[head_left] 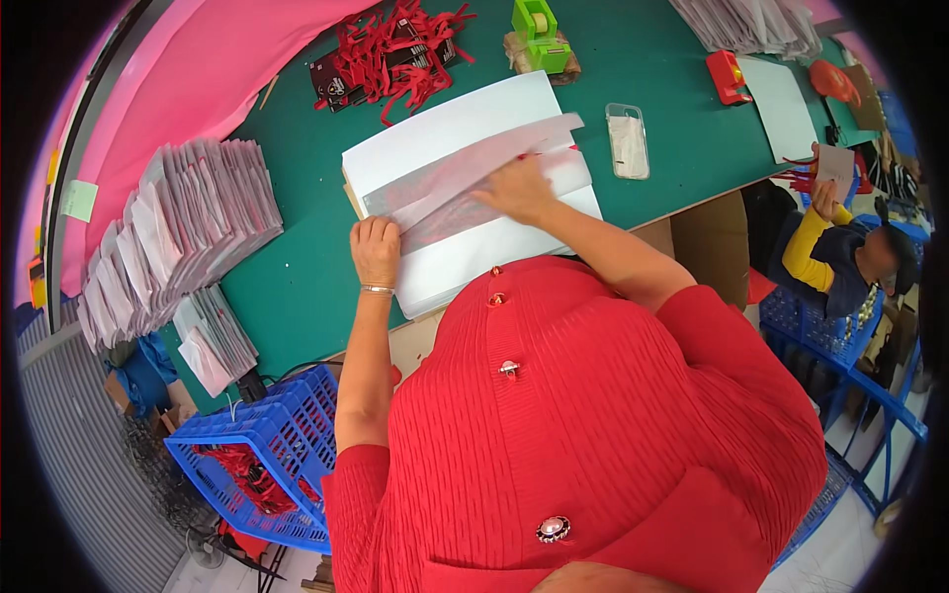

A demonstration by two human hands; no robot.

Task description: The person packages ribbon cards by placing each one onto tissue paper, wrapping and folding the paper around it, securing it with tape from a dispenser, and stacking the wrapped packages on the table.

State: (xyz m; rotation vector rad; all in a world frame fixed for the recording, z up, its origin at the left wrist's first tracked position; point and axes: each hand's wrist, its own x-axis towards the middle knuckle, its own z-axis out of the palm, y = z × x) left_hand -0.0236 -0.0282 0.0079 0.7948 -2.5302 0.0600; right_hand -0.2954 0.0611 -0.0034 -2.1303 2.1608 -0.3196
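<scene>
A blue plastic crate [259, 465] with a lattice wall sits at the lower left of the frame, below the tabletop [297, 287] edge, and holds a tangle of red strips. At the right edge more blue crates [825, 331] stand beside a second person in a yellow sleeve [806, 247]; their contents are too small to tell.

In the middle of the frame a white sheet [465, 128] lies on the green tabletop, and on it rests a thin clear sleeve [465, 178] with a red pattern showing through. The left hand [376, 252] has its grip closed on the sleeve's near left end, fingers curled over the edge. The right hand [519, 188] lies flat on the sleeve's middle, fingers spread apart and pressing down, not clamped on anything.

At the left of the frame a tall fanned stack of grey-white packets [178, 232] leans across the tabletop, with a smaller stack [213, 341] just below it. Along the top of the frame sit a pile of red ribbons [395, 49] on a dark card, a green tape dispenser [539, 35], a clear phone case [628, 138], a red stapler-like tool [727, 74], another white sheet [781, 104] and more grey packets [751, 22]. Pink cloth [188, 79] covers the upper left. The person's red ribbed top fills the lower middle and hides the tabletop's near edge.
</scene>
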